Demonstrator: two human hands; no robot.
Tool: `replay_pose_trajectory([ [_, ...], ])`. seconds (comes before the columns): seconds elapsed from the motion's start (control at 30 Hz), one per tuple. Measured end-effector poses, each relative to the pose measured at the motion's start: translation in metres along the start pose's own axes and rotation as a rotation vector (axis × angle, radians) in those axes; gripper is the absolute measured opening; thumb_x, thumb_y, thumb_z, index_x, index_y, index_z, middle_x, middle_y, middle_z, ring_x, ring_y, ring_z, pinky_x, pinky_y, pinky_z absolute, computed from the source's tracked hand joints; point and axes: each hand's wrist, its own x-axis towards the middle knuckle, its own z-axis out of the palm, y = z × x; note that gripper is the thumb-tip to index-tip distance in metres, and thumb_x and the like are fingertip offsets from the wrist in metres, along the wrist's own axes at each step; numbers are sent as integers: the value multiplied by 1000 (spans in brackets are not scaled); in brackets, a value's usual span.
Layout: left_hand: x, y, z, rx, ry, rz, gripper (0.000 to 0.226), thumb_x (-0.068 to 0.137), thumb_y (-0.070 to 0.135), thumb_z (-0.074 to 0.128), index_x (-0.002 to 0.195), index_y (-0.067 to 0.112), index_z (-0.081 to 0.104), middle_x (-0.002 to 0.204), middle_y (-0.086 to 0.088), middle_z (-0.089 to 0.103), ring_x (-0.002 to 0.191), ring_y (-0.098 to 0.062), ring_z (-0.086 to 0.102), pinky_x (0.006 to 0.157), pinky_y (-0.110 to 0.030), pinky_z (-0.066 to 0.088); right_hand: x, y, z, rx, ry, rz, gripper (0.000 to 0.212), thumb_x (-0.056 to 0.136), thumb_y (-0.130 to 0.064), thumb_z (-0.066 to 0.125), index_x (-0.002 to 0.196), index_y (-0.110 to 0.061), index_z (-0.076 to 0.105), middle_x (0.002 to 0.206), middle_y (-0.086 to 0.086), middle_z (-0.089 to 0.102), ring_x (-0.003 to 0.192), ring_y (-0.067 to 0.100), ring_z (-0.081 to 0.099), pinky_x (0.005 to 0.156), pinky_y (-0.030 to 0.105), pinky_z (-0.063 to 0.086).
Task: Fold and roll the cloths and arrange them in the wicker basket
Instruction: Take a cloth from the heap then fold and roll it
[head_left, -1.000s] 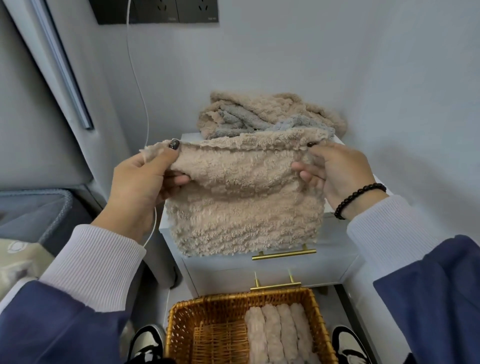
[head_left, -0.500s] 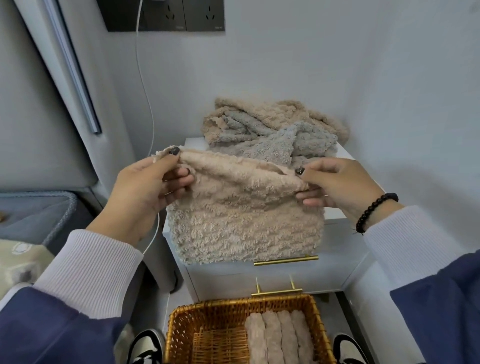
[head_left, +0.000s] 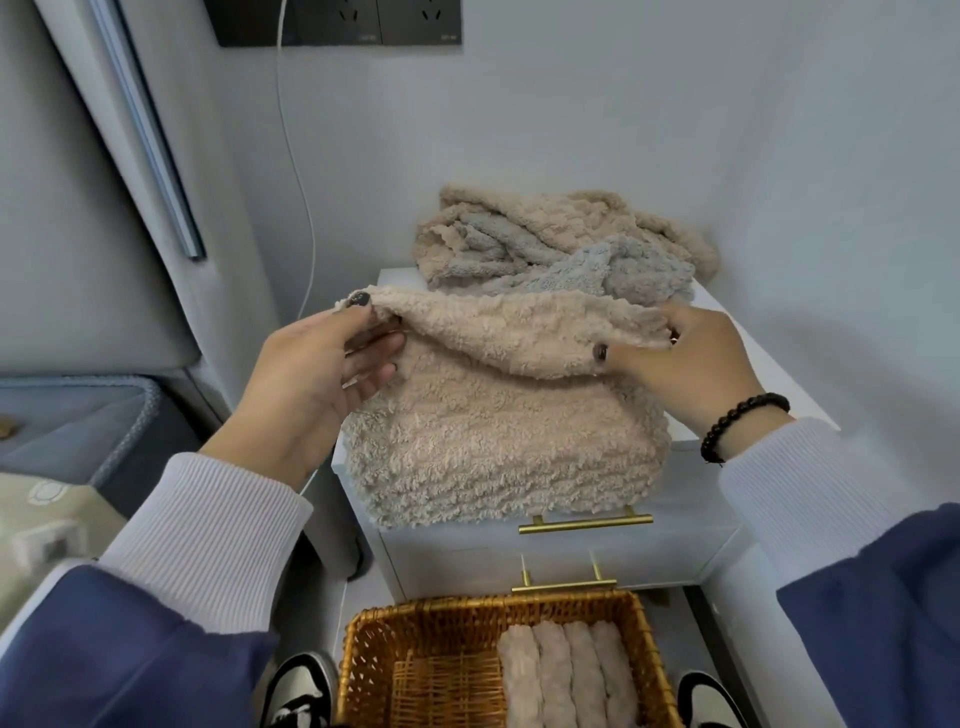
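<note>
A fluffy beige cloth (head_left: 498, 426) lies on the white nightstand (head_left: 691, 499), its lower edge hanging over the front. My left hand (head_left: 322, 374) pinches the cloth's upper left corner between thumb and fingers. My right hand (head_left: 691, 364) pinches the upper right corner, and the top edge folds forward over the cloth. Behind lies a heap of beige and grey cloths (head_left: 561, 244). On the floor below stands the wicker basket (head_left: 363, 670), with several rolled beige cloths (head_left: 566, 675) side by side in its right half.
Gold drawer handles (head_left: 584, 522) stick out from the nightstand front above the basket. A padded blue-grey bed edge (head_left: 78, 415) lies to the left. A white cable (head_left: 296, 171) hangs from wall sockets. My shoes (head_left: 296, 691) flank the basket.
Both hands have lowered the cloth onto the nightstand and brought its top edge forward and down, so a fold forms across the upper part.
</note>
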Motion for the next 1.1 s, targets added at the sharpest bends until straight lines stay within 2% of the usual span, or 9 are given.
replay_pose_trajectory([
  [0.13, 4, -1, 6, -23, 11, -5, 17, 99, 17, 50, 106, 13, 65, 101, -7, 71, 86, -18, 70, 67, -28, 57, 3, -7, 9, 232, 46, 19, 34, 83, -28, 70, 87, 5, 68, 74, 20, 61, 69, 24, 55, 64, 31, 44],
  [0.27, 7, -3, 13, -46, -38, 15, 18, 100, 18, 47, 99, 20, 64, 94, 0, 70, 90, -17, 65, 88, -34, 49, 7, -9, 19, 481, 59, 137, 33, 85, -30, 69, 68, -4, 59, 62, 2, 50, 64, 18, 39, 58, 27, 31],
  [0.33, 7, -4, 18, -69, -52, 17, 16, 99, 17, 49, 97, 20, 65, 95, 0, 69, 96, -18, 64, 92, -34, 48, 9, -10, 24, 610, 55, 196, 30, 83, -30, 70, 71, -3, 61, 72, 2, 53, 76, 13, 41, 66, 30, 36],
  [0.4, 6, -4, 23, -76, -54, 7, 13, 96, 18, 54, 96, 18, 67, 99, -1, 69, 103, -20, 66, 92, -35, 50, 15, -6, 26, 814, 32, 277, 24, 82, -31, 68, 72, -10, 60, 73, 1, 59, 93, 39, 66, 70, 30, 45],
  [0.5, 5, -5, 22, -28, -48, -24, 25, 95, 30, 52, 100, 13, 69, 101, -3, 69, 103, -23, 66, 89, -39, 51, 20, 2, 26, 1013, 14, 400, 24, 89, -33, 63, 101, -12, 64, 92, 2, 72, 87, 18, 70, 75, 35, 57],
  [0.6, 6, -5, 12, 65, -40, -61, 40, 96, 39, 50, 102, 8, 74, 105, -5, 73, 96, -20, 68, 84, -36, 55, 23, 18, 24, 837, 62, 481, 26, 74, -30, 74, 87, -9, 67, 91, 12, 69, 87, 24, 66, 79, 38, 53],
  [0.73, 3, -7, 0, 162, 34, -32, 11, 90, 12, 63, 91, 9, 74, 89, -8, 75, 78, -17, 71, 64, -26, 56, 23, 32, 18, 597, 21, 480, 6, 58, -13, 79, 62, -11, 75, 85, 9, 73, 84, 24, 67, 83, 37, 53],
  [0.87, -3, -11, -8, 350, -11, -41, 25, 86, -6, 60, 96, 13, 73, 81, -8, 70, 67, -17, 59, 69, -27, 58, 16, 33, 9, 498, -64, 397, 23, 76, 9, 67, 82, -12, 73, 91, 8, 69, 61, 10, 57, 49, 14, 47],
  [1.1, -10, -16, -17, 470, -122, -125, 39, 82, -11, 65, 107, 19, 69, 112, -7, 67, 90, -27, 71, 71, -33, 61, 12, 35, 5, 398, -67, 336, 45, 71, 17, 66, 101, -17, 66, 111, 5, 65, 105, 15, 60, 90, 33, 51],
])
